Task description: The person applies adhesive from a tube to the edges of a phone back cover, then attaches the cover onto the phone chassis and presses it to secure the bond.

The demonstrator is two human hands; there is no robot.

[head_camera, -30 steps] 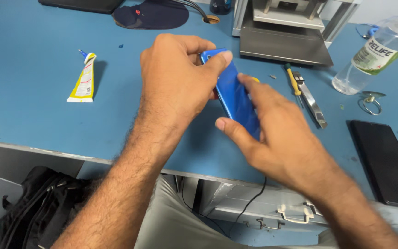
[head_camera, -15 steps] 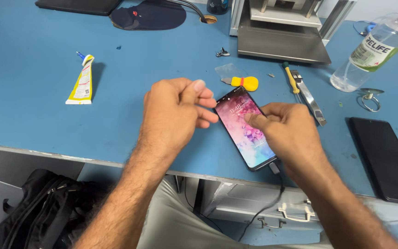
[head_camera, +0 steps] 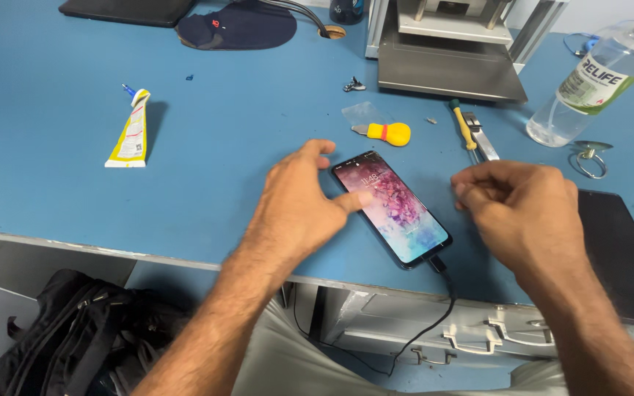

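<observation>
Across most of the frame a blue table [head_camera: 75, 95] is spreading, with a grey press [head_camera: 449, 55] standing at upper centre. At lower left a black bag [head_camera: 60, 337] is lying on the floor. At right a dark slab [head_camera: 621, 257] is resting on the table, and a clear bottle [head_camera: 596, 81] is leaning at upper right. In the centre the left hand [head_camera: 299, 209] is hovering loosely open, its thumb touching the screen of the phone [head_camera: 394, 209], gripping nothing. The right hand [head_camera: 526, 213] is curling half closed just right of the phone, holding nothing visible. The phone is lying flat, screen lit, a black cable [head_camera: 434, 301] plugged into its lower end. A yellow tube [head_camera: 130, 132] is lying at left.
</observation>
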